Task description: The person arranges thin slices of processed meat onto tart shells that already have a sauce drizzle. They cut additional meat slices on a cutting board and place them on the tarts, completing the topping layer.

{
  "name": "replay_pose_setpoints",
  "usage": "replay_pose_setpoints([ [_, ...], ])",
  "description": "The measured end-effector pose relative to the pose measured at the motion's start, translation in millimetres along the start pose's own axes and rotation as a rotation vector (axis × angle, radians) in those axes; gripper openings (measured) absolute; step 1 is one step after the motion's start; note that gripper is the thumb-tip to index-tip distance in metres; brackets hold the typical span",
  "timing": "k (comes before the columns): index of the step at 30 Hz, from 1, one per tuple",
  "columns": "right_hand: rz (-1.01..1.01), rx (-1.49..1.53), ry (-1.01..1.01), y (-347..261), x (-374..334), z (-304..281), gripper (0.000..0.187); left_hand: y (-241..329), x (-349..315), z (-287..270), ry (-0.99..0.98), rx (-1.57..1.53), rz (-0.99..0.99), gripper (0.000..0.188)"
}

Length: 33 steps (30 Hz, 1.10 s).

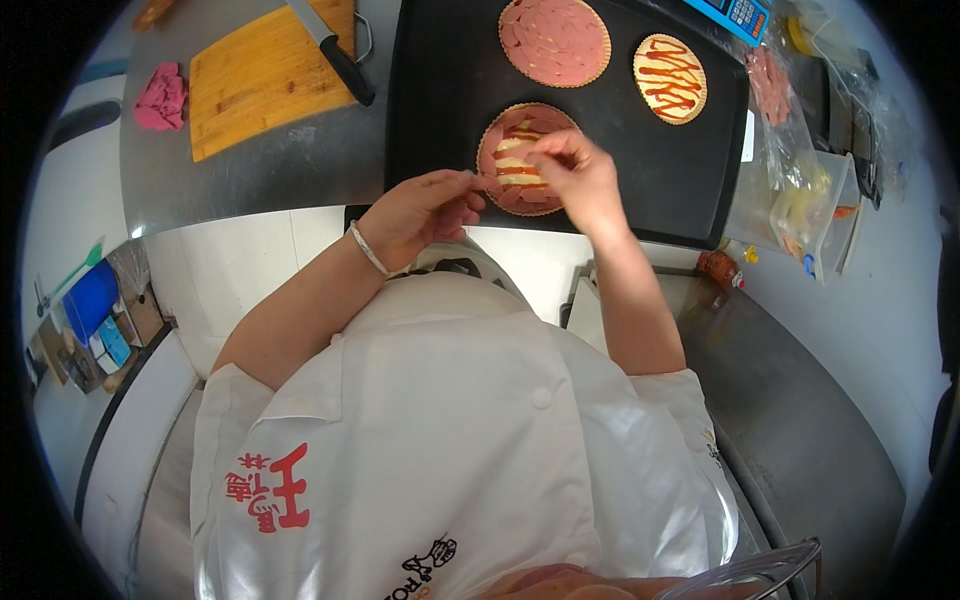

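Note:
On a black baking tray point(435, 110) lies a round pizza crust point(516, 182) with pink meat slices around its rim and red sauce stripes in the middle. My left hand point(422, 212) is at its left edge, thumb and finger pinched on a thin slice of pink meat. Over the right side of the crust, my right hand point(582, 180) is closed in a pinch; I cannot make out what is in it. Farther back, a second pizza point(556, 42) is covered in meat slices. A smaller crust point(670, 79) to the right bears only pale topping and red sauce stripes.
A wooden cutting board point(255, 85) with a black-handled knife point(345, 68) stands at left beside a pink cloth point(162, 97). To the right are a bag of pink meat slices point(768, 85), a blue scale point(742, 14), a clear container point(825, 215) and a bottle point(720, 268).

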State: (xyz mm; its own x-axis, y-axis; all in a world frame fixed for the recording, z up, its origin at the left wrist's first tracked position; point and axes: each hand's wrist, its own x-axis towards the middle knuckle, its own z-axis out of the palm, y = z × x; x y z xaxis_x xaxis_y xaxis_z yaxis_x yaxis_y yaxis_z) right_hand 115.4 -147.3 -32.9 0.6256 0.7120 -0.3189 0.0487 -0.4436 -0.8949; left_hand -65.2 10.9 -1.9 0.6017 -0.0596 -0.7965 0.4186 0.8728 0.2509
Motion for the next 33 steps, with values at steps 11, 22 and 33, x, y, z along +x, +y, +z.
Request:
replay_pose_setpoints([
  [11, -0.123, -0.657, -0.009, 2, 48, 4, 0.014, -1, 0, -9, -0.148, -0.116, -0.006, 0.032],
  [22, -0.284, -0.700, 0.158, -13, 40, 12, 0.010, -1, -6, -8, -0.106, -0.038, 0.077, 0.025],
  [33, 0.128, 0.210, -0.269, -36, -33, 26, 0.009, -3, 1, -7, -0.061, 0.051, -0.006, 0.013],
])
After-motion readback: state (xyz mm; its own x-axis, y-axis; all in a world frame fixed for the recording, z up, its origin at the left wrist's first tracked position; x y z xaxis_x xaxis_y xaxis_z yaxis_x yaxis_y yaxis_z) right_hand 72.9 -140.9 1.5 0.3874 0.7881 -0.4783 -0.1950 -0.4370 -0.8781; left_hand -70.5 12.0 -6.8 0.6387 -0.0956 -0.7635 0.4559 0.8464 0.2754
